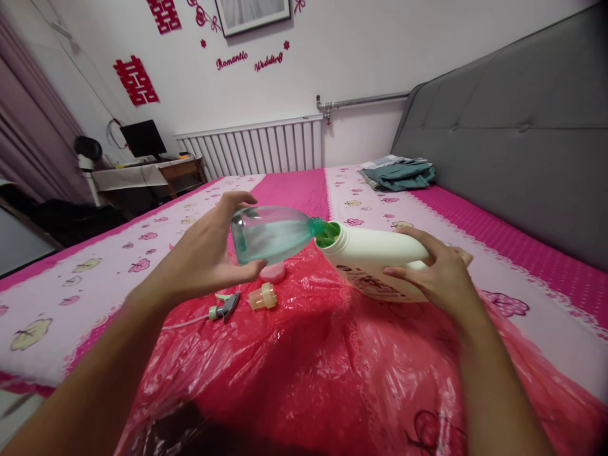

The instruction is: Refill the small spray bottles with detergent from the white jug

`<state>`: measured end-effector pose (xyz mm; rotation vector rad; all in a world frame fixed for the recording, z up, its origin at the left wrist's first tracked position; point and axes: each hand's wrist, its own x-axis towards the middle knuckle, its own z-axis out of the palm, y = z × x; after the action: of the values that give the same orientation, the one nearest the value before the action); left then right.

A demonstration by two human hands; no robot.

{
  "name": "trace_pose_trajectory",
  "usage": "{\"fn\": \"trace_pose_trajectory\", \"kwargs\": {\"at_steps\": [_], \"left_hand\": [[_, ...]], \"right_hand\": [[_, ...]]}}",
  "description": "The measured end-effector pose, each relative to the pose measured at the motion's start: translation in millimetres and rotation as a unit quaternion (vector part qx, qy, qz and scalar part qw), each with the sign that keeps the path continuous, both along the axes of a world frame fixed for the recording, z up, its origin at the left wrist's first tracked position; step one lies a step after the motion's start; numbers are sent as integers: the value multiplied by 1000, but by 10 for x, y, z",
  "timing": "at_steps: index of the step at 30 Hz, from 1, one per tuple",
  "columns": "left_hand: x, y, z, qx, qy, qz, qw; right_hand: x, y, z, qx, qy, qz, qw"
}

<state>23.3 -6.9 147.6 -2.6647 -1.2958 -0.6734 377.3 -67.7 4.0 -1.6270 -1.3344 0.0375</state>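
Observation:
My left hand grips a clear green plastic bottle held on its side, its neck pointing right into the mouth of a white jug. My right hand is wrapped round that white jug, which is tilted with its green-rimmed opening toward the bottle. Both are held above a red plastic sheet spread on the bed. On the sheet below the bottle lie a spray nozzle with tube, a translucent cap and a pink lid.
The bed has a pink and white patterned cover and a grey padded headboard on the right. Folded clothes lie at the far end. A radiator and a desk with a monitor stand beyond.

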Motion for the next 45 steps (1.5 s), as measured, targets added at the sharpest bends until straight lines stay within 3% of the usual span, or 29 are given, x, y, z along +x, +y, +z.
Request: {"fn": "trace_pose_trajectory", "kwargs": {"at_steps": [45], "left_hand": [[63, -5, 102, 40, 10, -30, 999]], "right_hand": [[23, 2, -20, 6, 24, -5, 1000]]}}
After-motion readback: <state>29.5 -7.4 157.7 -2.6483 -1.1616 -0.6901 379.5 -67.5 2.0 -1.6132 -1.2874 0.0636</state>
